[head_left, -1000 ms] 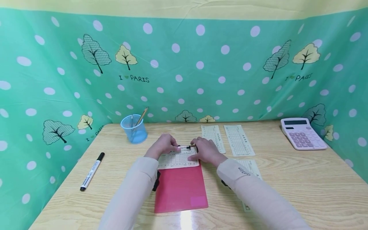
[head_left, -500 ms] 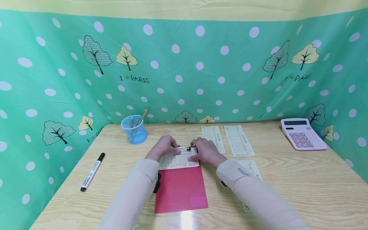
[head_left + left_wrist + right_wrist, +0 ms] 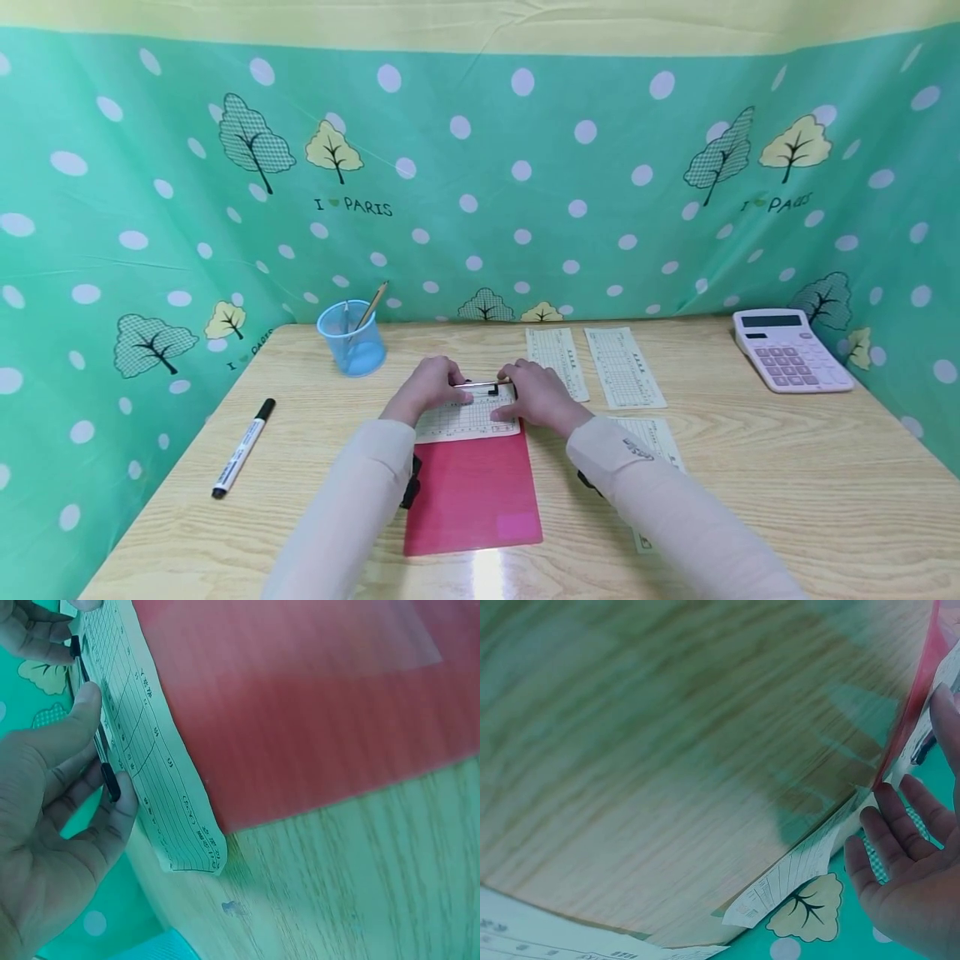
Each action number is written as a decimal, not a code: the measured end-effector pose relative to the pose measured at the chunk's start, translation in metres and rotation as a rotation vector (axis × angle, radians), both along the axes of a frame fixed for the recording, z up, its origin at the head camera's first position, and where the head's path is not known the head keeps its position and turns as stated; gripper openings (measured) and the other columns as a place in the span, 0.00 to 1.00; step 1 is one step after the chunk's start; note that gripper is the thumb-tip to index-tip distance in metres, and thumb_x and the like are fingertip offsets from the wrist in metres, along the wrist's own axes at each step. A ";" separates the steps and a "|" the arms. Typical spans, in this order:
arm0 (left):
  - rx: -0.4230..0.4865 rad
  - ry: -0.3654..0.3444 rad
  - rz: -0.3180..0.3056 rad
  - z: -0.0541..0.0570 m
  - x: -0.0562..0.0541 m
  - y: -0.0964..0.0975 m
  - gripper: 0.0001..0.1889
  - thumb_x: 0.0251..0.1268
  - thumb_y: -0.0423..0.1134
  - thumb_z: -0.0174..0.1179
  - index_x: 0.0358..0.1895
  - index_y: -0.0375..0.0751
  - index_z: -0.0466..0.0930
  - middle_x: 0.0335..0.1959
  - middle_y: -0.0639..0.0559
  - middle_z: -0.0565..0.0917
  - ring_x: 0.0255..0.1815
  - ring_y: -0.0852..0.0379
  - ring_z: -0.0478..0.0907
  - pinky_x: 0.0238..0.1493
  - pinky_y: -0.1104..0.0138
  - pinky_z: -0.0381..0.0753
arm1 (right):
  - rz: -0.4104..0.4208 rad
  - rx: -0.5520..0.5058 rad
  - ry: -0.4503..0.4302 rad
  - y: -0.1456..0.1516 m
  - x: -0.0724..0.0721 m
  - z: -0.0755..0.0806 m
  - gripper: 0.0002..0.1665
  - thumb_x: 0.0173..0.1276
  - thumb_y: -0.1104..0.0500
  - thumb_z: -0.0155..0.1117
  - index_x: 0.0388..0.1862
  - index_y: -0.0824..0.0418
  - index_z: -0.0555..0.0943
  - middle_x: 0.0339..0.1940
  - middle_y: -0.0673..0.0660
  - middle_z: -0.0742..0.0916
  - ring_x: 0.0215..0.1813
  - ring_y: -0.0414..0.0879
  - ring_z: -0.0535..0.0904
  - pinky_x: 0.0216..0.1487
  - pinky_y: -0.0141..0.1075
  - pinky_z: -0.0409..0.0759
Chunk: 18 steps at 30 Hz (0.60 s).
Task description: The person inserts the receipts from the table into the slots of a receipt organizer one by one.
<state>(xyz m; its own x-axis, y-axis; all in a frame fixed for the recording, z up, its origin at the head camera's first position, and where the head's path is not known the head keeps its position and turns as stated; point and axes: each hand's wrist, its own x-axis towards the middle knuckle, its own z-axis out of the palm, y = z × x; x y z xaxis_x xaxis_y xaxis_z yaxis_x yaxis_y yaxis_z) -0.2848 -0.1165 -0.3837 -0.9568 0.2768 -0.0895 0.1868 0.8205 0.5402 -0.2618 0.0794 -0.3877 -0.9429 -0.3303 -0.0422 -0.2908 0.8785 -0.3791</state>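
Observation:
A red clip folder (image 3: 472, 500) lies on the table, with a printed form (image 3: 461, 427) across its upper part. At its top edge is a thin metal clip (image 3: 102, 742) with black ends. My left hand (image 3: 429, 390) pinches the clip near its left end; in the left wrist view the thumb lies on one side of the bar and fingers on the other. My right hand (image 3: 538, 395) holds the top right corner, thumb on the form and fingers bent over the edge by the clip's right end. In the right wrist view, its fingertips (image 3: 870, 817) reach the folder's edge.
Loose forms lie right of the folder: two at the back, such as this form (image 3: 624, 367), and more under the right sleeve, like this form (image 3: 663, 437). A blue pen cup (image 3: 352, 342) with pencils, a black-capped marker (image 3: 242, 450) and a pink calculator (image 3: 791, 350) stand around.
My left fingers have shifted slightly left along the clip, and the left thumb now lies lower, over the form. The right hand has stayed in place.

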 end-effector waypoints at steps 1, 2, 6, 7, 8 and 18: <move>0.002 -0.008 0.005 0.000 0.000 0.000 0.10 0.58 0.37 0.76 0.36 0.34 0.86 0.34 0.49 0.83 0.37 0.54 0.76 0.49 0.58 0.78 | 0.001 -0.001 0.000 0.000 0.000 0.000 0.37 0.57 0.43 0.80 0.60 0.58 0.80 0.54 0.56 0.83 0.58 0.53 0.78 0.62 0.49 0.72; 0.005 -0.016 0.010 0.000 0.000 0.000 0.10 0.58 0.37 0.76 0.36 0.35 0.86 0.34 0.49 0.83 0.37 0.54 0.76 0.49 0.59 0.78 | 0.002 0.000 0.001 0.000 0.000 0.000 0.37 0.57 0.43 0.80 0.61 0.58 0.80 0.54 0.56 0.83 0.58 0.53 0.78 0.62 0.49 0.72; 0.007 -0.040 0.029 0.000 0.000 0.000 0.12 0.58 0.40 0.76 0.35 0.37 0.85 0.33 0.50 0.82 0.36 0.55 0.75 0.45 0.60 0.77 | 0.002 -0.001 0.003 0.001 0.001 0.001 0.37 0.57 0.43 0.80 0.61 0.58 0.80 0.54 0.56 0.83 0.57 0.53 0.78 0.62 0.49 0.72; 0.006 -0.044 0.031 0.000 0.000 0.000 0.12 0.58 0.41 0.76 0.35 0.37 0.84 0.33 0.50 0.82 0.36 0.55 0.75 0.45 0.60 0.77 | 0.001 -0.003 0.002 0.001 0.002 0.001 0.37 0.57 0.44 0.80 0.61 0.58 0.80 0.54 0.56 0.83 0.57 0.53 0.78 0.62 0.49 0.73; 0.004 -0.044 0.033 -0.001 0.000 0.000 0.12 0.58 0.42 0.76 0.35 0.38 0.84 0.33 0.50 0.82 0.35 0.55 0.75 0.44 0.61 0.77 | 0.001 -0.003 0.002 0.001 0.002 0.001 0.37 0.57 0.44 0.80 0.61 0.58 0.80 0.54 0.56 0.83 0.56 0.53 0.79 0.62 0.49 0.73; -0.012 -0.026 0.040 -0.002 0.000 0.002 0.15 0.58 0.42 0.76 0.40 0.34 0.84 0.36 0.48 0.84 0.39 0.53 0.79 0.49 0.58 0.80 | 0.045 0.015 0.000 0.009 0.004 0.006 0.40 0.59 0.45 0.80 0.66 0.60 0.78 0.63 0.60 0.81 0.66 0.57 0.76 0.68 0.54 0.69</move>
